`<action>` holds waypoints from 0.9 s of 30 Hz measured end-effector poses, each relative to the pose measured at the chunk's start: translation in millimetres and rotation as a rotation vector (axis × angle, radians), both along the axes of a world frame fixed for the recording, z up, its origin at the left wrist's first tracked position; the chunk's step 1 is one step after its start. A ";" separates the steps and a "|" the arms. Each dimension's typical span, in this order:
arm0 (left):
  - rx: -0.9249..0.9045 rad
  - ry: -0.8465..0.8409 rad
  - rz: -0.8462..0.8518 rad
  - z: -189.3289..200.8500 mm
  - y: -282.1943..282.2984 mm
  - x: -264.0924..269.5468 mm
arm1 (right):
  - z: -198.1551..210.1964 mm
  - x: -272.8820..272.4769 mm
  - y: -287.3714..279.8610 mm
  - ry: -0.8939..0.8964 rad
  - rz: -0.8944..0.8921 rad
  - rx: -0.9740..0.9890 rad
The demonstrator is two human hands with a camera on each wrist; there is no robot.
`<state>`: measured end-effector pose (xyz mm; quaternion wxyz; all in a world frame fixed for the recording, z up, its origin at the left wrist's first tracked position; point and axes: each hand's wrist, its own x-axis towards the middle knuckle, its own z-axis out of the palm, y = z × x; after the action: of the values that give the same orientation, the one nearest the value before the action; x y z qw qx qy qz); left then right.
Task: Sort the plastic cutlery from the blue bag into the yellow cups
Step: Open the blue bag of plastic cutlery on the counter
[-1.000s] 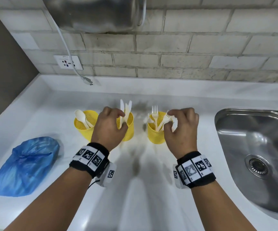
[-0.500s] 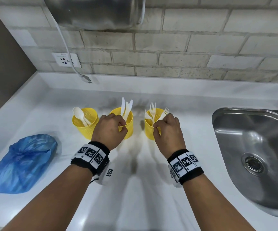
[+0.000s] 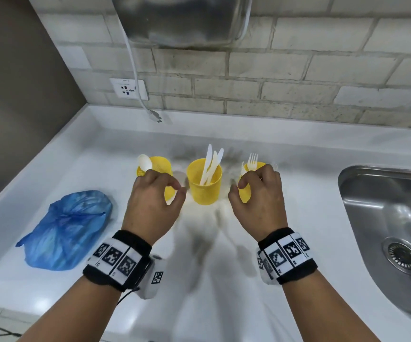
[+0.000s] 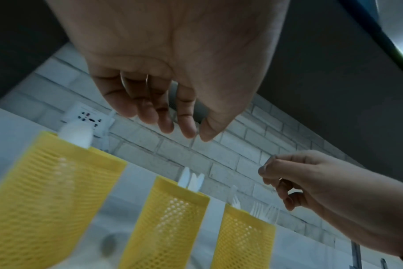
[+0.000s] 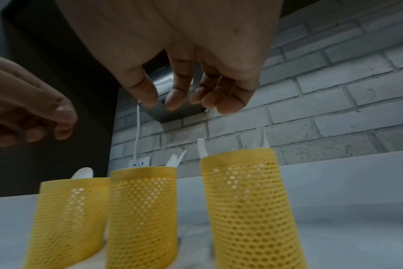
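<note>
1. Three yellow mesh cups are seen in a row at the centre of the white surface (image 3: pixel 298 193): the left cup (image 3: pixel 161 166) with a spoon (image 3: pixel 145 162), the middle cup (image 3: pixel 204 185) with knives (image 3: pixel 210 166), the right cup (image 3: pixel 245 191) with forks (image 3: pixel 252 162).
2. The left hand (image 3: pixel 154 201) is shown above and in front of the left cup, its fingers (image 4: pixel 163 116) loosely curled and held close together, with nothing held.
3. The right hand (image 3: pixel 258 198) is shown in front of the right cup, its fingers (image 5: pixel 179 92) loosely curled and slightly apart, with nothing held; no contact with the cup can be told.
4. The middle cup is left uncovered in the gap between the two hands.
5. The blue bag (image 3: pixel 68 230) is seen crumpled at the left of the frame, well apart from the cups, near the front edge of the surface.
6. The steel sink (image 3: pixel 384 218) is set into the surface at the right of the frame; a bare strip of surface separates its rim from the right cup.
7. Open surface is shown behind the cups up to the brick wall (image 3: pixel 298 77), and in front of them beneath the wrists.
8. A wall socket (image 3: pixel 128 88) and a hanging white cable (image 3: pixel 135 77) are seen at the upper left, clear of the cups.
</note>
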<state>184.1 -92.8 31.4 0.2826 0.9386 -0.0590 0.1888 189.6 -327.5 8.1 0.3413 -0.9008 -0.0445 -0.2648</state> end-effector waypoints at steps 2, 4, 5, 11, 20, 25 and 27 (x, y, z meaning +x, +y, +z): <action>0.005 0.021 0.059 -3.3 24.8 -16.0 | 1.1 -5.0 15.7 -0.014 0.047 0.041; 0.004 0.055 0.110 -9.4 53.6 -31.6 | 1.2 -9.4 38.1 -0.022 0.107 0.057; 0.005 0.080 0.127 -13.8 70.6 -40.1 | 0.6 -11.7 52.9 -0.016 0.136 0.056; 0.087 0.134 0.288 -35.9 164.0 -72.5 | -8.0 -18.6 139.4 0.198 0.316 0.070; -0.010 0.484 0.433 -54.8 264.7 -78.2 | -30.0 -6.1 286.0 0.668 0.511 0.115; -0.163 0.610 0.365 -61.3 278.3 -67.8 | -42.3 -6.1 330.5 0.747 0.476 0.151; -0.142 0.607 0.359 -65.2 283.4 -62.1 | -46.4 -7.7 337.3 0.742 0.461 0.173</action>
<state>122.0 190.6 -33.8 0.3141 0.9254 0.2065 -0.0484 181.8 9.8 -38.3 0.4582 -0.8696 -0.0965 0.1568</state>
